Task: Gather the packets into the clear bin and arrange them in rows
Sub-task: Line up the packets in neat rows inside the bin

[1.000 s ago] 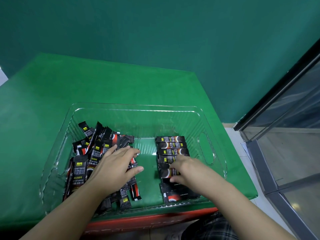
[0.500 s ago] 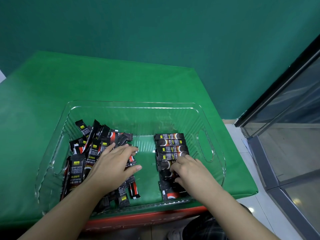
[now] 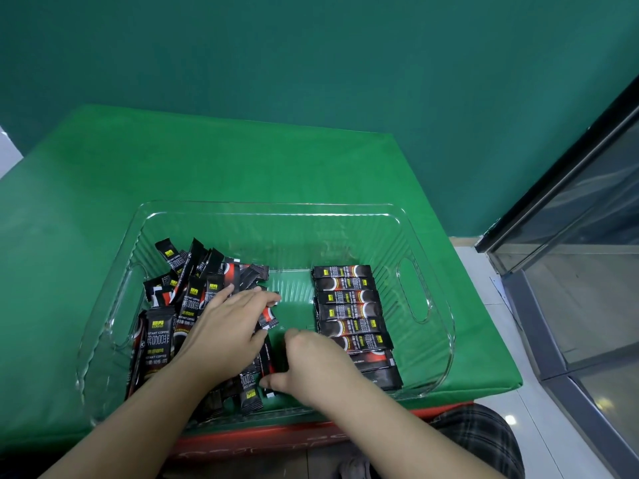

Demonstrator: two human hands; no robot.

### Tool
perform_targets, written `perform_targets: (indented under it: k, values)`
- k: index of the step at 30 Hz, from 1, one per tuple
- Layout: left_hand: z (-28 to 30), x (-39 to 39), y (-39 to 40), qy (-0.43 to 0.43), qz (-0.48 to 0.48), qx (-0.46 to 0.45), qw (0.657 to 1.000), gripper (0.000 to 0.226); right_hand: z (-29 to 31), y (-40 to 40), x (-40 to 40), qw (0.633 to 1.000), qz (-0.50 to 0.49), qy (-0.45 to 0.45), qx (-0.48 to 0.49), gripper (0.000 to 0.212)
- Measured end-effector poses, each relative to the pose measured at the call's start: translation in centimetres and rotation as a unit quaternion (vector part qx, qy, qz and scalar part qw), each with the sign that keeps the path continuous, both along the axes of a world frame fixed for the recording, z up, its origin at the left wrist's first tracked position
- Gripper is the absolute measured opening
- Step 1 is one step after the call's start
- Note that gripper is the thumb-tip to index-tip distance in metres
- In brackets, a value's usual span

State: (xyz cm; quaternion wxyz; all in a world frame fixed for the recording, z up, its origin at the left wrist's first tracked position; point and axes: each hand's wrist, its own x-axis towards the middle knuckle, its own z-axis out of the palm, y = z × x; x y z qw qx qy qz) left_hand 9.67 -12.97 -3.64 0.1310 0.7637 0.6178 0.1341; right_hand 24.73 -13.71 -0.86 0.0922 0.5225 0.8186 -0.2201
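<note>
My left hand (image 3: 224, 335) lies flat, fingers straight, on the loose packets (image 3: 179, 305) in the clear bin (image 3: 276, 210). My right hand (image 3: 311, 361) pinches one packet (image 3: 269, 366) between them; the neat row (image 3: 352, 312) lies just right.

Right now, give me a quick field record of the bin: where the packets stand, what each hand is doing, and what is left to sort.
container: clear bin on the green table cover
sorted: neat row of coffee packets along the bin's right side
unsorted: loose pile of coffee packets on the bin's left side
left hand: resting flat on the pile, fingers spread
right hand: at the pile's near edge, fingers curled round a packet
remaining: most of the pile not yet in rows
</note>
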Motion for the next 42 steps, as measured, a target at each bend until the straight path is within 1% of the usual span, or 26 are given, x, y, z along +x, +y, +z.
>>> perform_targets:
  k: [2,6,10,16,20,23,25,27,29,32,34,39,42]
  values:
    - [-0.1,-0.1,0.0,0.000,0.001,0.001,1.000,0.052,-0.2,-0.1,-0.6,1.000,-0.008,-0.006,0.002,0.050]
    - [-0.2,-0.1,0.0,0.012,0.002,0.002,1.000,0.052,-0.4,-0.1,-0.8,0.999,0.012,-0.027,0.030,0.040]
    - [-0.3,-0.1,0.1,0.023,0.002,-0.001,1.000,0.051,-0.4,-0.1,-0.8,0.997,0.028,-0.039,0.062,0.037]
    - [-0.3,0.0,0.0,0.025,0.004,0.004,1.000,0.049,-0.3,0.1,-1.1,0.994,0.025,-0.041,0.094,0.033]
    - [-0.4,-0.1,0.0,0.025,0.002,0.011,1.000,0.047,0.2,0.3,-1.1,0.996,0.027,-0.035,0.079,0.029]
    - [-0.4,-0.2,0.0,0.021,0.006,0.012,1.000,0.046,0.9,0.1,-1.2,0.997,0.030,-0.034,0.058,0.017]
    - [-0.3,-0.2,0.0,0.008,0.009,0.011,1.000,0.047,0.9,0.1,-0.7,0.999,0.008,-0.022,0.039,0.009]
    - [-0.3,-0.1,0.0,0.000,0.012,0.010,1.000,0.049,1.1,0.2,0.5,0.999,-0.030,-0.002,0.018,0.018]
    - [-0.3,-0.1,0.0,0.002,0.015,0.008,1.000,0.051,1.6,0.8,2.2,0.998,-0.057,0.020,0.011,0.009]
    - [-0.1,-0.1,0.0,0.003,0.019,0.006,1.000,0.052,2.8,1.9,5.0,0.997,-0.063,0.031,0.022,0.016]
    - [0.0,0.0,-0.1,0.004,0.018,0.005,1.000,0.052,3.2,2.5,6.4,0.998,-0.051,0.013,0.023,0.016]
    - [0.1,0.1,-0.1,-0.001,0.021,0.000,1.000,0.053,2.9,2.8,7.8,0.996,0.006,-0.085,0.026,0.015]
    - [0.1,0.1,-0.1,0.003,0.017,0.000,1.000,0.051,2.4,2.5,8.0,0.988,0.047,-0.126,0.075,0.014]
